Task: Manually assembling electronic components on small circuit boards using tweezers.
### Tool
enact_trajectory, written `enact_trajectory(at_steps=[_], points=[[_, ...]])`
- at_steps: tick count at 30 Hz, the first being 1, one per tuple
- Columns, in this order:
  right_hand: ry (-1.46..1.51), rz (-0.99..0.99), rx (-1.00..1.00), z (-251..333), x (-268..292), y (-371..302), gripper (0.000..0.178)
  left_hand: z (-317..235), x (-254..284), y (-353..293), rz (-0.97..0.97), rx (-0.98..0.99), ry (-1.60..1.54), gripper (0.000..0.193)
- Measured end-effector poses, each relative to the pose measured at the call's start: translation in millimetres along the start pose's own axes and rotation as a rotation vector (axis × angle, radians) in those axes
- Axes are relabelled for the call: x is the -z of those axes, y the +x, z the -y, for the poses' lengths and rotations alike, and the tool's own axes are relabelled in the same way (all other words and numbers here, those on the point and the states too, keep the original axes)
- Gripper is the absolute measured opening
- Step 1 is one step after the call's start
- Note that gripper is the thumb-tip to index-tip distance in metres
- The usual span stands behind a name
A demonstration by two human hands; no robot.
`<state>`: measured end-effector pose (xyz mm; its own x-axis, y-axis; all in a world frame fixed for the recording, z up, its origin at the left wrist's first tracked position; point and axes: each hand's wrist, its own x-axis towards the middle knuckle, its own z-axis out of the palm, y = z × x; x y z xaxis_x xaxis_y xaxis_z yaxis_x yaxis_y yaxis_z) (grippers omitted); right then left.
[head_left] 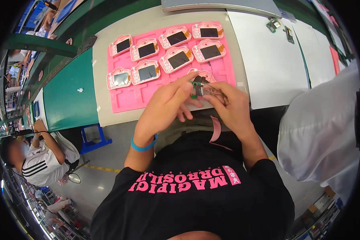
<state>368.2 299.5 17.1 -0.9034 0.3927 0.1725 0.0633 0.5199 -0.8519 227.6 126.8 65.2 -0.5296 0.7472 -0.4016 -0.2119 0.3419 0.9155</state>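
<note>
Both my hands meet over the near right part of a pink foam tray [129, 98]. My left hand [170, 98], with a blue band at its wrist, holds a small green circuit board [194, 95] between thumb and forefinger; its other fingers are spread. At the board's right side, my right hand [230, 102] is closed in a pinch, and its fingers hide what lies between them. A pink shell [206, 74] with a dark screen lies partly covered beneath them. Thin dark wire [210, 67] shows just beyond the right hand.
Several pink shells with screens [146, 49] stand in rows on the tray. Two small circuit boards [273, 25] lie on the white sheet at right. A green mat [70, 94] covers the left bench. A person in white [320, 124] is close at right; another person [48, 160] sits at left.
</note>
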Motion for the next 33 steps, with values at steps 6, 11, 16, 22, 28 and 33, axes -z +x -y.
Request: enact_trajectory(at_steps=[6, 11, 16, 22, 28, 33], points=[[-0.232, -0.057, -0.022, 6.5, 1.9, 10.0, 0.026, 20.0, 9.5, 7.9, -0.237, -0.414, 0.543, 0.049], [-0.348, -0.073, -0.02, 9.7, -4.9, 14.1, 0.024, 32.8, 1.0, 25.8, -0.303, -0.664, 0.73, 0.064], [-0.354, -0.13, 0.03, 1.9, -8.9, 14.0, 0.023, 34.4, 2.4, 35.7, -0.248, -0.633, 0.648, 0.067], [-0.29, 0.019, -0.116, -1.0, 2.8, 24.5, 0.022, 35.5, 0.9, 39.2, -0.222, -0.622, 0.634, 0.066], [0.064, 0.034, -0.192, -6.8, 11.7, 27.6, 0.03, 42.1, -1.8, 31.0, -0.331, -0.664, 0.584, 0.067], [0.278, -0.089, -0.276, -6.0, 42.2, 11.9, 0.022, 12.6, 40.8, -11.5, -0.411, -0.622, 0.563, 0.063]])
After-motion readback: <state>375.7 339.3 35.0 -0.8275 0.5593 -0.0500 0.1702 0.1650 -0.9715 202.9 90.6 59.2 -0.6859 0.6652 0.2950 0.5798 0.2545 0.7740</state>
